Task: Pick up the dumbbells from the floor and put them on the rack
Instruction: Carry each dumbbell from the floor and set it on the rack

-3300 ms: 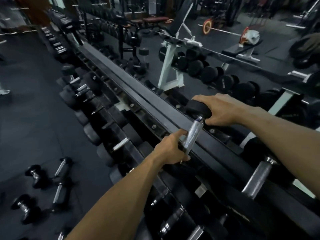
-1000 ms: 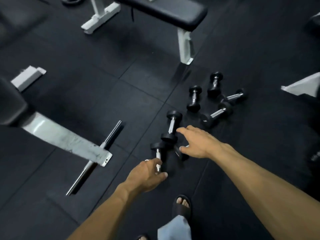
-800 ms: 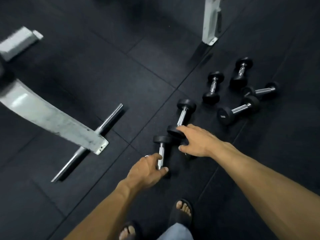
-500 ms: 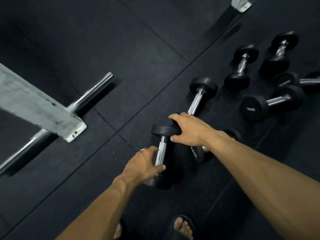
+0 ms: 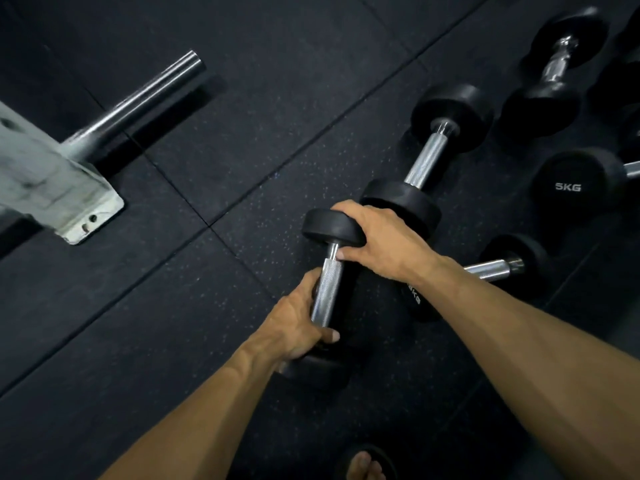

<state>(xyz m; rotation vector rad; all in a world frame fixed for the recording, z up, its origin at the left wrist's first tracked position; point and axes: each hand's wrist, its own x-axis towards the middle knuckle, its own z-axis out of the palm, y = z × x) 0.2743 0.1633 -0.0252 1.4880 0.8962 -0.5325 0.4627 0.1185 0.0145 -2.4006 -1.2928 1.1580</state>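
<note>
A small black dumbbell (image 5: pixel 327 289) with a knurled chrome handle lies on the dark rubber floor at the middle of the head view. My left hand (image 5: pixel 298 327) is wrapped around its handle near the lower head. My right hand (image 5: pixel 384 242) grips its upper head (image 5: pixel 325 225) from the right. A longer dumbbell (image 5: pixel 427 161) lies just behind. Under my right wrist lies another dumbbell (image 5: pixel 495 268). A dumbbell marked 5KG (image 5: pixel 571 183) and one more dumbbell (image 5: pixel 554 69) sit at the upper right. The rack is out of view.
A white bench foot (image 5: pixel 59 188) with a chrome crossbar (image 5: pixel 138 98) rests on the floor at the left. My sandalled foot (image 5: pixel 363 464) shows at the bottom edge. Dark rubber floor tiles (image 5: pixel 207 306) lie between the bench foot and the dumbbells.
I turned from the rack and bent down to the floor. Both hands reached the nearest small dumbbell and closed on it, left on the handle, right on the upper head.
</note>
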